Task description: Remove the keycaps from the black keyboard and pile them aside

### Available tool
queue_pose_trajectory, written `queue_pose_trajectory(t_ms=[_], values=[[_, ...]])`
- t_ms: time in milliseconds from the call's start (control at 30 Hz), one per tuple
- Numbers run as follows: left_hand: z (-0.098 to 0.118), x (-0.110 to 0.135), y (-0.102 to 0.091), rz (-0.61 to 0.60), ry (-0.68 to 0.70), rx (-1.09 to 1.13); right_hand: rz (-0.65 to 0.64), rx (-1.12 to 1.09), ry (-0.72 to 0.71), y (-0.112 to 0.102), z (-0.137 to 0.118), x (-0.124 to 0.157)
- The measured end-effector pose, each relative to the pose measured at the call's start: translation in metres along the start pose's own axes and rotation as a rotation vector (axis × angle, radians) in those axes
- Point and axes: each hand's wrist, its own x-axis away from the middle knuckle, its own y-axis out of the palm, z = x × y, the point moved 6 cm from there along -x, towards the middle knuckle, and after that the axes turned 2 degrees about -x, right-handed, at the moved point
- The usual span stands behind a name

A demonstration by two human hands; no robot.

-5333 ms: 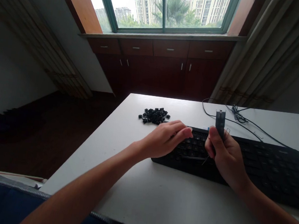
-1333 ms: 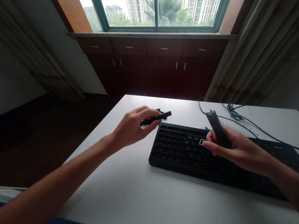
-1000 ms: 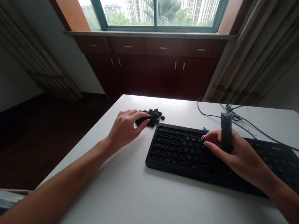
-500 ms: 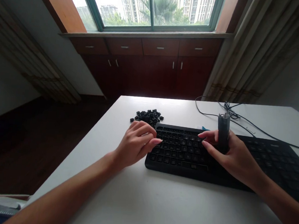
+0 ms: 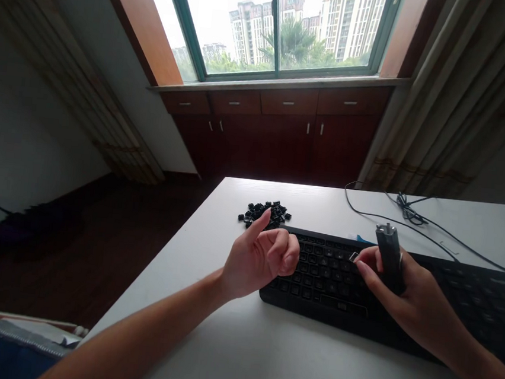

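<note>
Room: grey daylight is coming through a window (image 5: 272,30), w/ high-rise towers (image 5: 348,26) and a palm (image 5: 295,45) outside. Dark wood cabinets (image 5: 279,141) are running beneath the sill, and a curtain (image 5: 435,100) is hanging at right.

White desk (image 5: 307,367) is carrying the work. Black kbd (image 5: 320,273) is lying across it, angled slightly, keys showing (can't tell from here if any are missing). A thin black cable (image 5: 406,215) is trailing beyond it, and a small blue scrap (image 5: 361,238) is sitting at the far edge of the kbd.

Black keycaps (image 5: 264,213) are heaped in a loose pile on the desk, just beyond the kbd's far-left corner, not touching either hand.

Change: L hand (image 5: 263,262) has just lifted off the keys and is now hovering over the near-left corner of the kbd, one digit pointing up toward the pile, other fingers (image 5: 284,255) curled loosely, contents unclear. This is leaving the left key block uncovered.

R hand (image 5: 416,294) is gripping a dark keycap puller (image 5: 389,256) upright, its fingers (image 5: 363,267) closed around the body, wire tip (image 5: 353,257) just over the middle keys.
</note>
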Motion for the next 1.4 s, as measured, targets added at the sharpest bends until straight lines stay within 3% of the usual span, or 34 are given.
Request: queue_pose_trajectory(t_ms=[133, 267, 367, 500, 667, 767, 900, 1100, 1267, 1400], values=[[-0.008, 0.007, -0.003, 0.013, 0.008, 0.009, 0.07, -0.044, -0.054, -0.001, 0.006, 0.0], [-0.015, 0.009, -0.004, 0.069, -0.016, -0.017, 0.15, -0.087, -0.004, -0.004, 0.012, 0.0], [-0.016, 0.011, -0.001, 0.085, 0.01, -0.031, 0.134, -0.05, 0.012, -0.005, 0.008, 0.001], [-0.017, 0.017, 0.01, 0.091, 0.083, -0.231, 0.105, -0.109, -0.016, -0.005, -0.004, 0.005], [-0.011, 0.031, 0.026, 0.223, 0.319, -0.781, -0.04, -0.352, -0.03, 0.008, -0.022, 0.012], [-0.007, 0.036, 0.041, 0.18, 0.498, -0.987, -0.177, -0.479, 0.006, 0.023, -0.031, 0.018], [-0.004, 0.037, 0.051, 0.094, 0.582, -1.054, -0.297, -0.516, 0.003, 0.034, -0.039, 0.027], [0.0, 0.036, 0.051, 0.032, 0.577, -1.019, -0.408, -0.67, 0.095, 0.032, -0.037, 0.029], [-0.002, 0.034, 0.049, 0.013, 0.531, -1.037, -0.242, -0.841, 0.161, 0.029, -0.03, 0.025], [-0.009, 0.035, 0.056, -0.114, 0.517, -1.138, -0.103, -0.848, 0.04, 0.025, -0.031, 0.022]])
